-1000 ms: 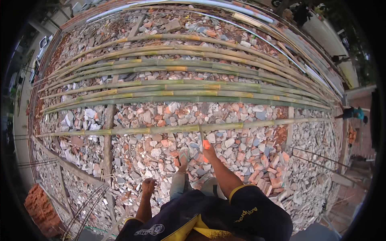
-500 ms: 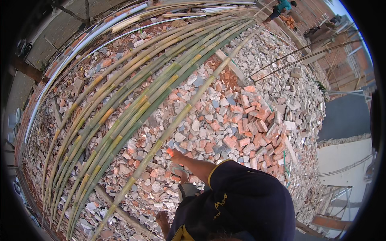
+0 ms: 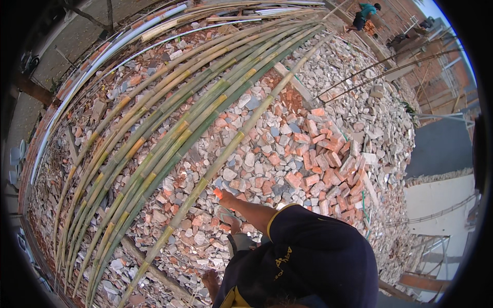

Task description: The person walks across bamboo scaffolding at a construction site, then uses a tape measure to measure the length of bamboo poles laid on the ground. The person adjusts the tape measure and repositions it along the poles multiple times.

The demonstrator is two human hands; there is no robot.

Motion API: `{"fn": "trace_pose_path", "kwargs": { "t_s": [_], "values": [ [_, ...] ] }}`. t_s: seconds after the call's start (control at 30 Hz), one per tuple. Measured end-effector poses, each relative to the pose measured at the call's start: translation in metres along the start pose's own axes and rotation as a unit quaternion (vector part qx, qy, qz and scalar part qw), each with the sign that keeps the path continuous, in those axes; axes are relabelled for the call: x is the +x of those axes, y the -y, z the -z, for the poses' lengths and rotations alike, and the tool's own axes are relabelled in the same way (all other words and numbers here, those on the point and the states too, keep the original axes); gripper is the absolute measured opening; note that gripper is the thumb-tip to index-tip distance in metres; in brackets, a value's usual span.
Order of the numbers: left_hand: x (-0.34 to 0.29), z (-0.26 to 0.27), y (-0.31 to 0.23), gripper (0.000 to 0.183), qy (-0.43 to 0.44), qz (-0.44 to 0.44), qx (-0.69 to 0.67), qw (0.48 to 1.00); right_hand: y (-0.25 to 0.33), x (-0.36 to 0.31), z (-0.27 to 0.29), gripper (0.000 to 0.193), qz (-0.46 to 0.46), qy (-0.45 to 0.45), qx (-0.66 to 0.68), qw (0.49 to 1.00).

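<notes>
the right hand (image 3: 222,195) pinches a small orange-red brick fragment (image 3: 217,192), just at three o'clock of the long green-yellow bamboo pole (image 3: 205,177); the left hand's (image 3: 209,280) grip cannot be told.

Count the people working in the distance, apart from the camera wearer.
1 clearly: a person in a teal top bending at the far top right edge of the rubble. Others may be hidden beyond.
</notes>
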State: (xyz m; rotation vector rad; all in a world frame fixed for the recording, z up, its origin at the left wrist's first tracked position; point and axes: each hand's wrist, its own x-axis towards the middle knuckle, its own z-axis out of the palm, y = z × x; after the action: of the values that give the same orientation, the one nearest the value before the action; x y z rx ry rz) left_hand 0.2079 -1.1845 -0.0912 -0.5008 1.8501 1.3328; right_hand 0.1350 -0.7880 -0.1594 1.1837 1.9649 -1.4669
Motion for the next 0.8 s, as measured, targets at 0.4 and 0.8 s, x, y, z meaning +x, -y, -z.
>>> {"fn": "trace_pose_path", "kwargs": {
  "t_s": [0.4,0.8],
  "values": [
    [0.012,0.007,0.006,0.020,0.010,-0.045,0.056,0.997,-0.006,0.008,-0.010,0.043,0.000,-0.016,-0.007,1.000],
    [-0.008,-0.008,-0.031,0.023,-0.064,0.049,-0.011,0.997,-0.005,0.001,-0.007,0.041,0.018,-0.018,0.015,1.000]
  ]
}}
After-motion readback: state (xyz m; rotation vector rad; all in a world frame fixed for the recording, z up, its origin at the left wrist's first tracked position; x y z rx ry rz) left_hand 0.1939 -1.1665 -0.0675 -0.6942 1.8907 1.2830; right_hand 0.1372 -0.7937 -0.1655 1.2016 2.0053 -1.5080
